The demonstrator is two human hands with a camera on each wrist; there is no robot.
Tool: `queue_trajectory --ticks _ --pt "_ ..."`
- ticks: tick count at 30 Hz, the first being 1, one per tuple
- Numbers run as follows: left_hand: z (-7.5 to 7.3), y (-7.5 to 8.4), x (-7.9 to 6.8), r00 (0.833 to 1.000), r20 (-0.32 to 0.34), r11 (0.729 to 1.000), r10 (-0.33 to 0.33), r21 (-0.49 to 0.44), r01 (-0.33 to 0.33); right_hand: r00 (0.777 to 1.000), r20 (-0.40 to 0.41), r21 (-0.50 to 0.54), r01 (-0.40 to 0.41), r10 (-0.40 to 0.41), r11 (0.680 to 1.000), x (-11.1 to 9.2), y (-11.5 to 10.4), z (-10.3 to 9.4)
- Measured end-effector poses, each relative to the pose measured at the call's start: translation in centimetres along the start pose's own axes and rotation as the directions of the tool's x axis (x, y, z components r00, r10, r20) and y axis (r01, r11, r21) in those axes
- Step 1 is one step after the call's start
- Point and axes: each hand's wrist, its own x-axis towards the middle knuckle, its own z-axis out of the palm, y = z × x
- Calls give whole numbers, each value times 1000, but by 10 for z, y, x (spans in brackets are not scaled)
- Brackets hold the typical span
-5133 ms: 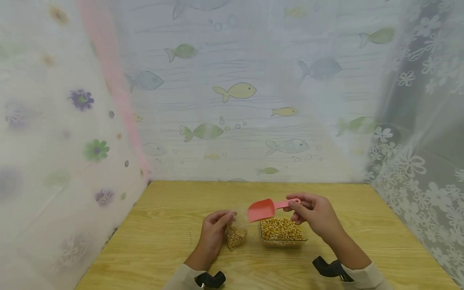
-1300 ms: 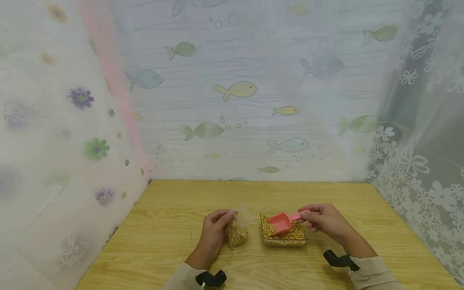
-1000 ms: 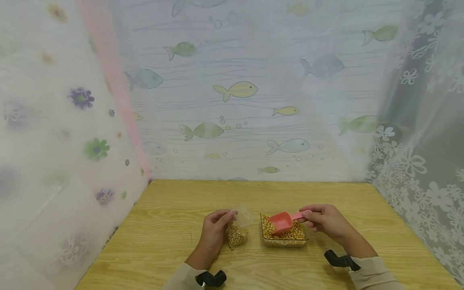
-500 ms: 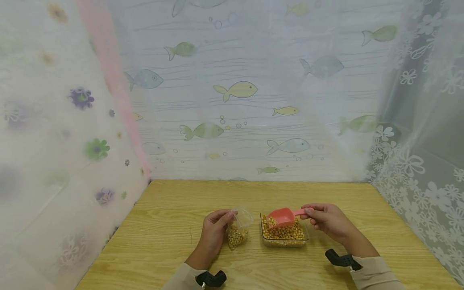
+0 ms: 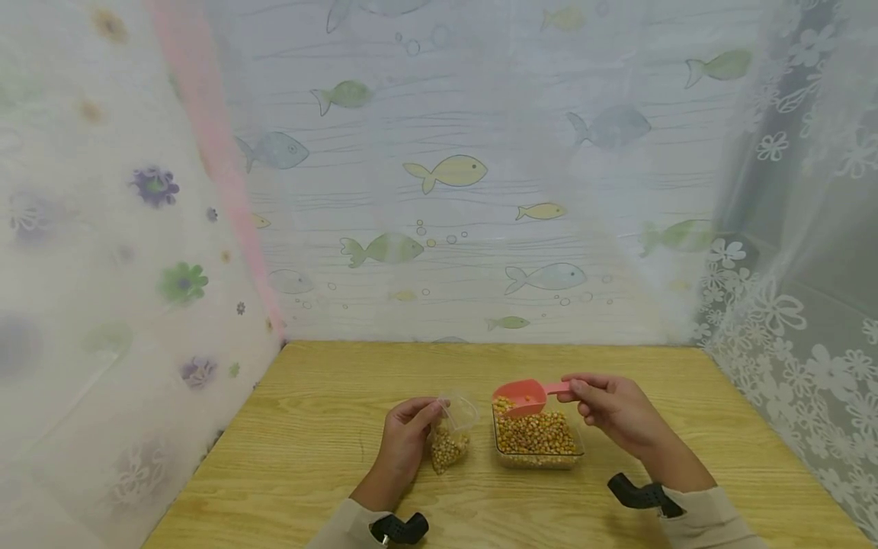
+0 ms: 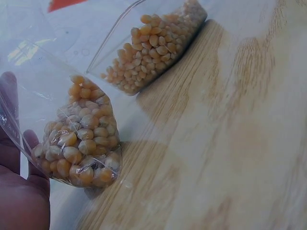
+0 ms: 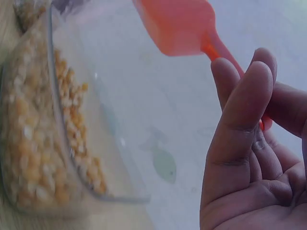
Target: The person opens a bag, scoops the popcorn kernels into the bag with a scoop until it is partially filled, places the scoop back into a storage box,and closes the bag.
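My left hand (image 5: 402,442) pinches the top edge of a clear plastic bag (image 5: 461,410), whose lower part is filled with corn kernels (image 6: 84,139). To its right stands a clear rectangular container (image 5: 538,460) holding many more kernels (image 5: 542,435). My right hand (image 5: 613,408) grips the handle of a pink scoop (image 5: 524,396) between thumb and fingers. The scoop is raised over the container's back left side, with some kernels at its left front end. In the right wrist view the scoop (image 7: 180,24) hangs above the container's rim, seen from underneath.
Both things stand on a wood-grain table (image 5: 329,381). Sheer curtains printed with fish (image 5: 453,170) and flowers hang behind and at both sides. Each wrist carries a black camera mount (image 5: 641,492).
My right hand has drawn the scoop up out of the kernels and shifted it left, toward the bag, with kernels in it. The left hand has kept its place on the bag.
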Motion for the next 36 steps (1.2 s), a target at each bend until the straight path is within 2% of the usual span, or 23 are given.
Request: queue_trajectory --ticks 3,9,18,28,36 --pt "0 0 0 1000 -2 1000 -4 3 5 1000 -28 -11 5 -6 1000 0 -8 13" --pt "1 2 -1 1000 -13 1000 -13 -2 13 991 -135 -72 -6 -4 997 0 -20 42" --pt "-1 1 -1 1000 21 1000 3 -8 -3 962 -270 -273 -46 -30 961 0 -27 82" --pt "1 2 -2 999 31 1000 -8 0 8 957 -274 -400 -21 -98 916 -2 -24 101" --pt "1 3 -2 1000 17 1000 -22 -1 22 957 -252 -440 19 -144 898 -5 -27 109"
